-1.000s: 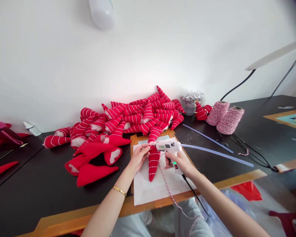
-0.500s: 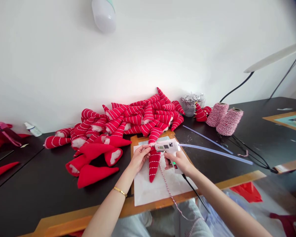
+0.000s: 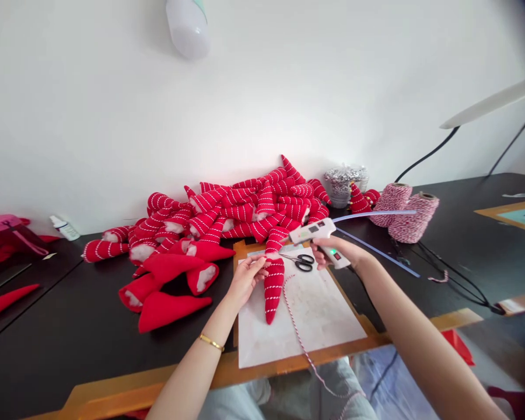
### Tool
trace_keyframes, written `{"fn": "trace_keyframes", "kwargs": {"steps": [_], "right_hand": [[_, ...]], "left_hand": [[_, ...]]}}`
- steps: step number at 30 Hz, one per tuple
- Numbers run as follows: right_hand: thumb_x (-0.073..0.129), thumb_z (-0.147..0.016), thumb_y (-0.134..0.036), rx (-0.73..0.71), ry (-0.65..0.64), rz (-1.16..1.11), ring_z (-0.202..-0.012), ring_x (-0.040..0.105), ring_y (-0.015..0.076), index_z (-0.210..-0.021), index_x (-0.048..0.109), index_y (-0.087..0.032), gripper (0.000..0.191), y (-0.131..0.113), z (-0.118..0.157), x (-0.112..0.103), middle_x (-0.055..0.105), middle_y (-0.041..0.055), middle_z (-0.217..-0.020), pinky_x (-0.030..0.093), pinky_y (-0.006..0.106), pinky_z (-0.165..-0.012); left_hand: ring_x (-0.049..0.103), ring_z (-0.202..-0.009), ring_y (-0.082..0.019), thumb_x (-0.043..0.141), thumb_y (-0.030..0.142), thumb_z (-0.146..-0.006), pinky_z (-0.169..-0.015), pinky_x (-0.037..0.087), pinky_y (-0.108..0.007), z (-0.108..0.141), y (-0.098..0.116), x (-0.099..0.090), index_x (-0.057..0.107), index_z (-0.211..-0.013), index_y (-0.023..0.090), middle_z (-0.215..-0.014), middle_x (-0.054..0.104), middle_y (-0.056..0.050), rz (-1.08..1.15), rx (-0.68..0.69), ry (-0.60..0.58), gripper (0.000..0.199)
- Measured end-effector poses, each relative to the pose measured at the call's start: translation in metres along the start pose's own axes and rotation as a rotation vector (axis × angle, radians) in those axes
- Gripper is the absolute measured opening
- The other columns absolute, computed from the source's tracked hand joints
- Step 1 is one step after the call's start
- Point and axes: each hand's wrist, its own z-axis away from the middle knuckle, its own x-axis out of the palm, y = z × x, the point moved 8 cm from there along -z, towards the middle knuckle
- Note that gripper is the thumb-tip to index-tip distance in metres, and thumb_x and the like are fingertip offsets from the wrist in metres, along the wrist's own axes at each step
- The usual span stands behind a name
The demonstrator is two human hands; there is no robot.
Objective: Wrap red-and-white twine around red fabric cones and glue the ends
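A stuffed red cone, wound with red-and-white twine, lies point toward me on a white sheet. My left hand pinches it at its wide end, where white stuffing shows. In my right hand is a white glue gun with a small green light, raised off the sheet, its nozzle pointing left. A long translucent glue stick sticks out of its back. Black-handled scissors lie on the sheet between my hands. Loose twine trails from near the cone over the table edge to my lap.
Behind the sheet is a heap of striped stuffed cones, with plain red cones at left. Twine spools, a spare glue stick, a silver tinsel bundle and black cables are on the right.
My right hand has lifted the glue gun up and right, away from the cone's wide end, uncovering the scissors. My left hand has stayed at the cone.
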Motion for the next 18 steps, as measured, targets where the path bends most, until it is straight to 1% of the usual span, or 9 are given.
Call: {"fn": "trace_keyframes", "kwargs": {"steps": [3,4,6,7,10,12,14,16,18], "right_hand": [[0.07,-0.085,-0.043,-0.097,-0.015,-0.252,-0.053,0.049,0.0105,-0.074,0.059,-0.018,0.03,-0.003,-0.016,-0.006,0.051,-0.0034,-0.058,0.052,0.028,-0.06],[0.071,-0.085,-0.044,-0.108,-0.015,-0.296,-0.052,0.047,0.0103,-0.074,0.058,-0.019,0.03,0.002,-0.022,-0.005,0.05,-0.0039,-0.058,0.052,0.028,-0.059],[0.076,-0.08,-0.045,-0.09,-0.014,-0.326,-0.052,0.047,0.0106,-0.074,0.058,-0.02,0.032,0.018,-0.032,0.001,0.05,-0.0044,-0.058,0.054,0.029,-0.061],[0.079,-0.077,-0.047,-0.081,-0.01,-0.327,-0.053,0.049,0.0111,-0.075,0.058,-0.02,0.034,0.026,-0.036,0.005,0.051,-0.0043,-0.059,0.055,0.03,-0.063],[0.082,-0.074,-0.048,-0.127,0.029,-0.267,-0.06,0.057,0.0138,-0.075,0.062,-0.019,0.035,0.039,-0.039,0.018,0.057,-0.002,-0.065,0.057,0.034,-0.069],[0.08,-0.076,-0.048,-0.181,0.043,-0.143,-0.064,0.062,0.0164,-0.073,0.064,-0.018,0.034,0.039,-0.037,0.029,0.061,0.0003,-0.068,0.057,0.036,-0.071],[0.078,-0.078,-0.048,-0.211,0.047,0.005,-0.067,0.064,0.0183,-0.073,0.065,-0.018,0.033,0.038,-0.034,0.038,0.063,0.0019,-0.069,0.056,0.036,-0.071],[0.079,-0.077,-0.047,-0.231,0.091,0.107,-0.068,0.064,0.0183,-0.077,0.066,-0.018,0.032,0.036,-0.033,0.039,0.064,0.002,-0.07,0.055,0.036,-0.071],[0.081,-0.072,-0.044,-0.268,0.194,0.176,-0.068,0.062,0.0177,-0.085,0.066,-0.019,0.032,0.031,-0.033,0.031,0.065,0.0011,-0.073,0.054,0.034,-0.069]], "left_hand": [[0.048,-0.049,-0.006,0.08,0.053,-0.074,-0.047,0.033,-0.02,-0.002,0.007,-0.001,0.071,-0.105,0.013,-0.068,0.064,0.0,-0.205,0.097,-0.027,0.051],[0.045,-0.049,-0.007,0.076,0.053,-0.079,-0.047,0.032,-0.021,-0.002,0.008,0.0,0.071,-0.106,0.013,-0.065,0.06,0.002,-0.289,0.133,-0.048,0.048],[0.047,-0.052,-0.008,0.071,0.049,-0.085,-0.05,0.036,-0.022,-0.001,0.014,0.004,0.073,-0.106,0.015,-0.069,0.058,0.001,-0.476,0.239,-0.072,0.04],[0.05,-0.056,-0.009,0.07,0.045,-0.086,-0.054,0.04,-0.023,0.001,0.019,0.006,0.074,-0.107,0.017,-0.077,0.061,-0.001,-0.569,0.31,-0.064,0.035],[0.058,-0.068,-0.011,0.068,0.034,-0.089,-0.068,0.051,-0.028,0.012,0.032,0.014,0.072,-0.114,0.022,-0.118,0.064,-0.008,-0.754,0.52,0.001,0.028],[0.062,-0.074,-0.013,0.063,0.031,-0.092,-0.072,0.053,-0.029,0.016,0.032,0.023,0.069,-0.118,0.024,-0.128,0.063,-0.009,-0.801,0.562,-0.025,0.028],[0.066,-0.084,-0.017,0.062,0.029,-0.093,-0.077,0.053,-0.03,0.018,0.03,0.032,0.07,-0.113,0.023,-0.118,0.07,-0.008,-0.826,0.566,-0.078,0.022],[0.068,-0.09,-0.02,0.063,0.03,-0.092,-0.079,0.053,-0.031,0.018,0.029,0.032,0.071,-0.1,0.021,-0.103,0.074,-0.007,-0.826,0.552,-0.072,0.015],[0.067,-0.076,-0.019,0.062,0.034,-0.092,-0.069,0.051,-0.028,0.015,0.029,0.024,0.071,-0.092,0.02,-0.084,0.072,-0.004,-0.783,0.489,-0.005,0.017]]}}
